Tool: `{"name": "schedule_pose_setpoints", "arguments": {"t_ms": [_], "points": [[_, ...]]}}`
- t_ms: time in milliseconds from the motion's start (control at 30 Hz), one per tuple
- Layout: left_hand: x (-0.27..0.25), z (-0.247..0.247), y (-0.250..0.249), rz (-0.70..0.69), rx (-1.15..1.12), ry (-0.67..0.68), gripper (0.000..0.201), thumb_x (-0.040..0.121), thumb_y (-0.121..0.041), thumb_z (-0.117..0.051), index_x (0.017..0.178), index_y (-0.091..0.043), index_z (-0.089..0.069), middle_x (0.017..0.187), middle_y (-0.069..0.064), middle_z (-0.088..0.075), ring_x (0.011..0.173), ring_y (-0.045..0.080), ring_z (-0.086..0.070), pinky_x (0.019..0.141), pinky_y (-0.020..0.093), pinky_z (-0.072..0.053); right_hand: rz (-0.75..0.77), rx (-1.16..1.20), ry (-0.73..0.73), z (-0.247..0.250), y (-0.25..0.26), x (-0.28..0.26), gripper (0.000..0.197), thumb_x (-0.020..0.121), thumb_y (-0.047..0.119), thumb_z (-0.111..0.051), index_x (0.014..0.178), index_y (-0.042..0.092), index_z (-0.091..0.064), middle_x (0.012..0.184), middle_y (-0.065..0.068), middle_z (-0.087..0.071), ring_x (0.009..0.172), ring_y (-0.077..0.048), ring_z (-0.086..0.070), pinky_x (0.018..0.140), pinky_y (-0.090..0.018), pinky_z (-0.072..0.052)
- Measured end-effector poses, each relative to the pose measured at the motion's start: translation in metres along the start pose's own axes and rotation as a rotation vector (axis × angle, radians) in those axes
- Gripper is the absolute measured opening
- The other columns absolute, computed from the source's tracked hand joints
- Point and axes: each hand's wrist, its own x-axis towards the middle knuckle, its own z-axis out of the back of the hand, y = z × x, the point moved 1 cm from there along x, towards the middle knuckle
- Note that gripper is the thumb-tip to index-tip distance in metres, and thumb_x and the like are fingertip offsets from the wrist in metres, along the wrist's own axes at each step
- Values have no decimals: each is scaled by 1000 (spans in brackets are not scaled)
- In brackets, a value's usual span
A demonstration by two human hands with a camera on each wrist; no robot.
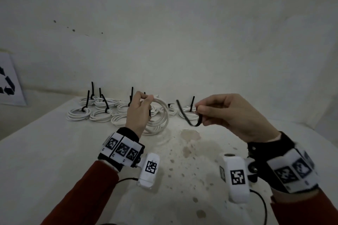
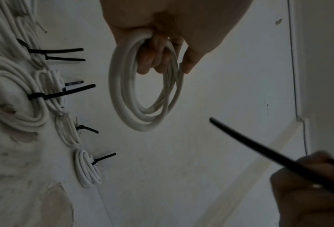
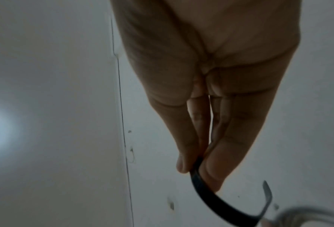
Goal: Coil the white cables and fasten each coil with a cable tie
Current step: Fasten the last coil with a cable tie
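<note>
Smooth white cable [image 2: 142, 92], matt black tie [image 1: 184, 115]

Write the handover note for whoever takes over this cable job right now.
Left hand: grips a loose white coil, held upright above the table.
Right hand: pinches a black cable tie, bent in a curve, apart from the coil.
Done: a group of tied coils lies at the far edge of the table, tie tails sticking up.
Left: wrap the tie round the held coil and pull it tight.

Black plastic cable tie [image 3: 216, 198]: lower end cut off by the right wrist view's edge. Coiled white round cable [image 3: 308, 215]: blurred there, partly hidden behind left hand [image 1: 138, 113] in head view.
</note>
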Motion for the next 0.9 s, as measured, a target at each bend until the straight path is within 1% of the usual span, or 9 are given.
{"name": "schedule_pose_setpoints", "arguments": {"t_ms": [100,233,333,433,500,600,667,800,900], "points": [[-2,-13,-2,-41,4,18,28,96,-24,-51,70,-26,-41,46,-13,-35,41,9,-25,44,23,-23,-49,-9,74,-7,-3,-2,17,65,10,-72,81,3,-73,71,-15,-68,56,-15,-64,57,-20,-55],[-7,-33,-9,-88,-3,59,30,94,-27,-54,66,-31,-43,47,-11,-34,44,12,-25,48,26,-22,-71,-99,16,-15,-23,11,7,74,2,-74,80,4,-72,65,-9,-69,56,-15,-65,61,-23,-58],[-14,-45,-15,-131,3,113,23,91,-31,-55,72,-22,-44,46,-10,-34,43,13,-27,49,25,-24,8,-114,-92,-14,-32,22,7,76,-2,-74,83,1,-72,67,-9,-70,57,-17,-66,61,-24,-58],[-23,-52,-18,-193,58,150,18,89,-30,-56,76,-19,-50,51,5,-41,49,18,-33,49,29,-29,143,-113,-188,-10,-34,29,8,76,-3,-75,80,4,-73,71,-11,-72,61,-22,-69,63,-27,-58],[-28,-55,-19,-237,122,159,15,91,-27,-56,78,-19,-53,52,8,-45,49,21,-38,49,31,-33,247,-159,-247,-5,-35,33,10,76,-3,-75,81,6,-73,73,-9,-74,65,-22,-70,65,-27,-57],[-31,-57,-17,-239,173,191,12,92,-27,-56,81,-21,-56,52,-3,-49,49,20,-43,50,31,-36,333,-236,-309,1,-39,38,13,75,0,-76,79,13,-73,76,-2,-74,71,-16,-71,72,-26,-57],[-31,-59,-14,-206,190,210,11,92,-29,-55,83,-24,-57,59,-6,-57,50,12,-47,53,31,-39,355,-269,-319,3,-43,40,15,76,2,-76,79,16,-72,79,3,-74,75,-14,-71,76,-26,-57],[-35,-64,-10,-191,216,266,9,92,-27,-54,83,-23,-55,69,-10,-65,47,3,-45,52,23,-37,371,-273,-332,8,-51,45,19,78,2,-75,79,21,-72,82,4,-74,83,-14,-70,85,-29,-54],[-37,-67,-9,-198,190,343,13,94,-19,-52,81,-20,-53,65,-17,-61,48,0,-44,52,21,-36,321,-240,-321,12,-56,49,12,79,1,-74,82,13,-72,81,1,-74,81,-11,-70,80,-22,-54]]}}
